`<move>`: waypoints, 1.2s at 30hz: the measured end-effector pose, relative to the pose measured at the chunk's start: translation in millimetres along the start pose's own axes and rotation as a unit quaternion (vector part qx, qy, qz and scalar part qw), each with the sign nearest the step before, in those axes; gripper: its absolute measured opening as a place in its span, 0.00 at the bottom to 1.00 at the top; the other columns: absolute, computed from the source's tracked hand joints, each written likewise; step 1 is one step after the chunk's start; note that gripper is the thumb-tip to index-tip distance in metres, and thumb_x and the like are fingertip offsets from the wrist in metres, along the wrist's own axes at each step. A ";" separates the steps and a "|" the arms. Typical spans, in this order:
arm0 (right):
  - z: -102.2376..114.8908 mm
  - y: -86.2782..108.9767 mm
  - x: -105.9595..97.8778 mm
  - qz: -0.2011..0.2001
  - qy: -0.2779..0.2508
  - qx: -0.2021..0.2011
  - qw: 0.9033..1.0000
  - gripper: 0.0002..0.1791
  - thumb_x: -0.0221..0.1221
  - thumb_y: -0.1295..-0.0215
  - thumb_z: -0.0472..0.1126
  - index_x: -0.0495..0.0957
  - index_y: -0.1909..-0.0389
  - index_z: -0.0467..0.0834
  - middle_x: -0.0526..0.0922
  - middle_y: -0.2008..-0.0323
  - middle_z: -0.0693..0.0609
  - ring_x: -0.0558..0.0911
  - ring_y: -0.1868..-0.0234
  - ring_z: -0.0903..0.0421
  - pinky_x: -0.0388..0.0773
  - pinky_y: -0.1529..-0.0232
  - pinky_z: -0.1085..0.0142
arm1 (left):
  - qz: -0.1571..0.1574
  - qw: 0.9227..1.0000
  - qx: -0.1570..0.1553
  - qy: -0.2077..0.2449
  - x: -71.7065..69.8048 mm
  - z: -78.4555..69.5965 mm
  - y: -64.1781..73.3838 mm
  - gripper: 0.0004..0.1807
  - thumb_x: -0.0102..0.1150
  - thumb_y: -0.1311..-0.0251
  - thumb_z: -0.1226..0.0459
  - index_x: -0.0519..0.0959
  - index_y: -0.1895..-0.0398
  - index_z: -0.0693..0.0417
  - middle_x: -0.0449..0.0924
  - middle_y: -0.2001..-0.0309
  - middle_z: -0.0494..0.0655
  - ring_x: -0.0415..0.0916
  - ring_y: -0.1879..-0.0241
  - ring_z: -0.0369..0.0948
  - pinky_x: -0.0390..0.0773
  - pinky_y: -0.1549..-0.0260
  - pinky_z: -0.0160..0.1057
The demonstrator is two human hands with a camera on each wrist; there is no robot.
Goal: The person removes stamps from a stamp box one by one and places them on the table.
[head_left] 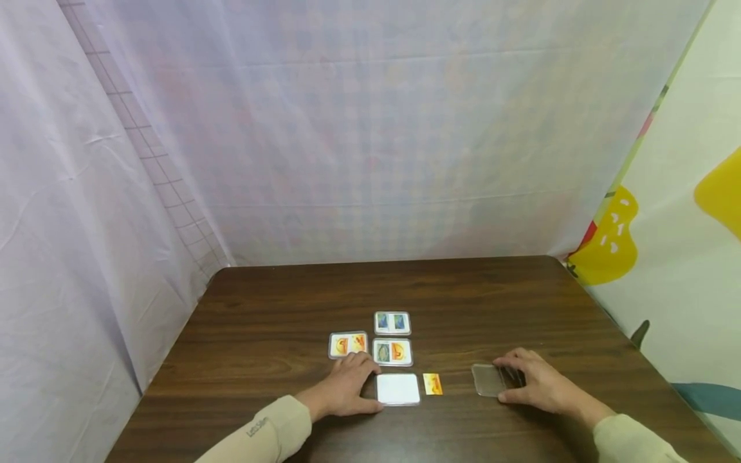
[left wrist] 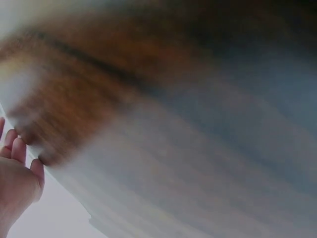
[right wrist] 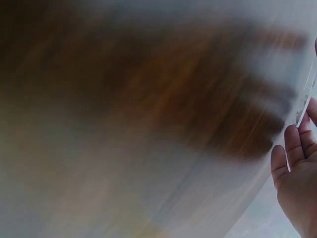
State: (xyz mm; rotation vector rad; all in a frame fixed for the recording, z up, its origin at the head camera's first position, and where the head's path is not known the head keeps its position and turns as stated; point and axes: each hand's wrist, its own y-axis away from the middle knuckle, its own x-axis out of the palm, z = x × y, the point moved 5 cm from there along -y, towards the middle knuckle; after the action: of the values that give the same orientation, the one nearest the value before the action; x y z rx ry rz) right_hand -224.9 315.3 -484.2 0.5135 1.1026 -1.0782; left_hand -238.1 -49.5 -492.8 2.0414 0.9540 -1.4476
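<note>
The left hand [head_left: 346, 387] pinches a white case [head_left: 397, 389], and at its three o'clock the right hand [head_left: 536, 382] pinches a clear cover [head_left: 487, 380].

I had the left hand [head_left: 350, 384] palm-down, thumb spread from fingers, and the right hand [head_left: 535, 381] pinching, fingers bent.
</note>
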 end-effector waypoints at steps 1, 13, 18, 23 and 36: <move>1.0 -0.8 -0.3 -0.001 -0.003 0.003 1.000 0.35 0.73 0.51 0.59 0.80 0.46 0.44 0.75 0.54 0.55 0.74 0.51 0.50 0.75 0.54 0.56 | 0.001 1.000 0.000 0.001 -0.4 -0.1 0.3 0.33 0.67 0.46 0.41 0.73 0.42 0.48 0.68 0.43 0.41 0.63 0.43 0.40 0.63 0.41 0.49; 16.8 -14.4 -4.5 -0.029 -0.019 -0.007 0.999 0.35 0.74 0.51 0.58 0.80 0.46 0.42 0.76 0.54 0.53 0.76 0.53 0.52 0.76 0.54 0.57 | -0.016 0.999 0.005 0.042 -7.9 1.6 3.8 0.33 0.68 0.47 0.43 0.74 0.42 0.49 0.72 0.45 0.44 0.67 0.42 0.43 0.63 0.39 0.52; 24.3 -19.2 -3.8 -0.033 -0.029 -0.007 0.999 0.35 0.75 0.52 0.58 0.80 0.46 0.41 0.75 0.54 0.53 0.76 0.53 0.52 0.75 0.54 0.58 | -0.016 0.998 -0.006 0.053 -14.5 3.0 3.0 0.33 0.68 0.46 0.45 0.73 0.41 0.51 0.73 0.44 0.45 0.68 0.40 0.46 0.64 0.39 0.53; 33.4 -25.7 -1.0 -0.025 -0.042 -0.004 0.999 0.36 0.74 0.52 0.58 0.80 0.46 0.41 0.75 0.54 0.53 0.76 0.53 0.51 0.75 0.54 0.58 | -0.014 0.998 -0.017 0.063 -18.9 4.4 1.3 0.35 0.68 0.45 0.46 0.72 0.39 0.54 0.72 0.43 0.46 0.67 0.39 0.47 0.63 0.39 0.53; 55.7 -40.9 7.9 -0.013 -0.059 -0.003 0.998 0.37 0.74 0.51 0.57 0.79 0.44 0.39 0.74 0.53 0.51 0.75 0.53 0.52 0.75 0.54 0.58 | -0.033 0.995 -0.015 0.092 -27.5 0.1 -6.3 0.38 0.68 0.45 0.47 0.71 0.36 0.58 0.73 0.43 0.51 0.68 0.41 0.49 0.64 0.41 0.57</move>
State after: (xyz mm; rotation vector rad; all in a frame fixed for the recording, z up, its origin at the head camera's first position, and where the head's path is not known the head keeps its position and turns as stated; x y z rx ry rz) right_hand -235.4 250.2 -462.0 0.4269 1.0110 -1.1140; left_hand -248.6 -53.0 -466.9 2.1687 1.1182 -1.2865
